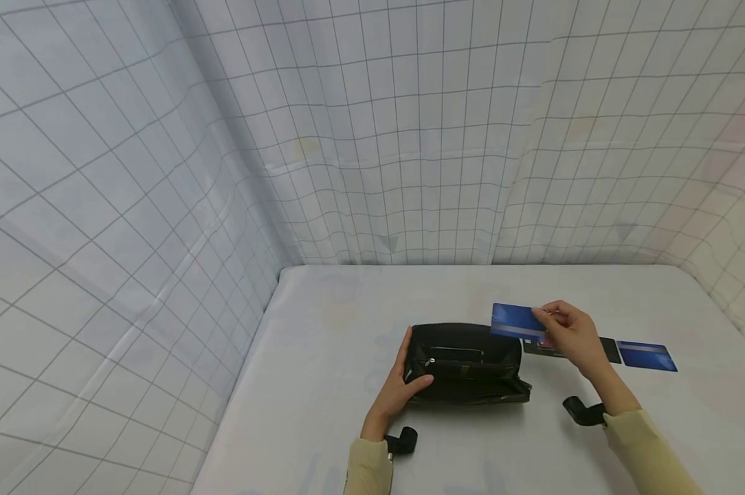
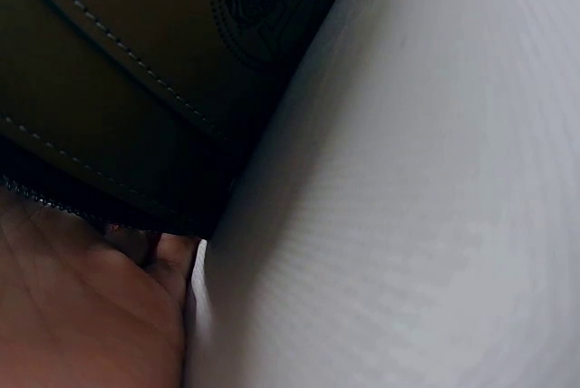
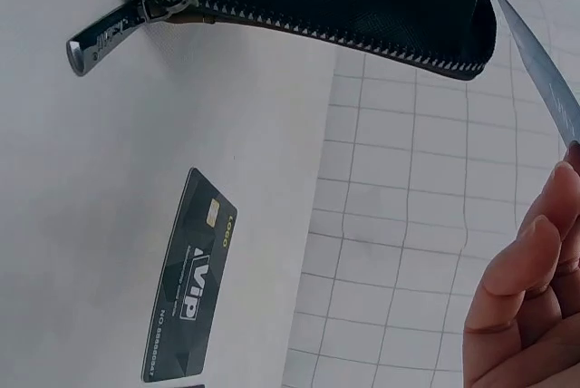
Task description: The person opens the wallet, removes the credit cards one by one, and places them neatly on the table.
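Note:
A black zip wallet (image 1: 471, 393) stands unzipped on the white table, its mouth spread upward and inner dividers showing. My left hand (image 1: 396, 390) grips its left end, thumb over the front edge and fingers along the side. In the left wrist view, the stitched wallet face (image 2: 136, 107) with an embossed emblem lies above the palm. My right hand (image 1: 573, 337) pinches a blue card (image 1: 511, 320) by its right end, over the wallet's back right corner. The right wrist view shows this card (image 3: 541, 66) nearly edge-on beside the wallet's zipped edge (image 3: 344, 39).
A black VIP card (image 3: 190, 279) lies on the table right of the wallet, partly behind my right hand in the head view. Farther right lies another blue card (image 1: 647, 356). White grid-patterned cloth (image 1: 403, 172) rises behind the table and at its sides.

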A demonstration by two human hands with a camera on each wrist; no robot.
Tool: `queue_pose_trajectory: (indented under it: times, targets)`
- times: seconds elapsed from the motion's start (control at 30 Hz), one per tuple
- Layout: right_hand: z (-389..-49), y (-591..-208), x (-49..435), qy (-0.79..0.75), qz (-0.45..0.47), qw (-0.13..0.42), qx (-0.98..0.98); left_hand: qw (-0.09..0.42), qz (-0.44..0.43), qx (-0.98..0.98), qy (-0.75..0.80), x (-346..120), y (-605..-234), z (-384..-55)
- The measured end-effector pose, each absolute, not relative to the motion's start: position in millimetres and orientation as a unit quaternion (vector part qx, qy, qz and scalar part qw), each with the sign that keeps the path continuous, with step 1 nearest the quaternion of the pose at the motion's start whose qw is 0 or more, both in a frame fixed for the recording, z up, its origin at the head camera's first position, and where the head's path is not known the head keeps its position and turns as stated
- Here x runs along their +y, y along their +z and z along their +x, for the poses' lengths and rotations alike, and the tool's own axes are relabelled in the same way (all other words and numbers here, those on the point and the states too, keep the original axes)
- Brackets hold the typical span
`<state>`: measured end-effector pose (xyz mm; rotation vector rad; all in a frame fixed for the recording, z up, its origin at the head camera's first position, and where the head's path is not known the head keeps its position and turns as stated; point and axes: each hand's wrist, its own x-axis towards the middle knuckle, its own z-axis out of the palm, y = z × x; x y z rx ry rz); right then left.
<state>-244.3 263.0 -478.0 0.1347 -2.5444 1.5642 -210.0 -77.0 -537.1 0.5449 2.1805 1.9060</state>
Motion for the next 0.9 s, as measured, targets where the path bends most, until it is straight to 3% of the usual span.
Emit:
queue_pose_trajectory:
  times: [0.9]
  targets:
    - [-228.1, -487.0, 306.8, 0.492, 0.0, 0.066, -0.868, 0.105, 0.184, 0.732, 0.648, -76.5, -537.0, -211.8]
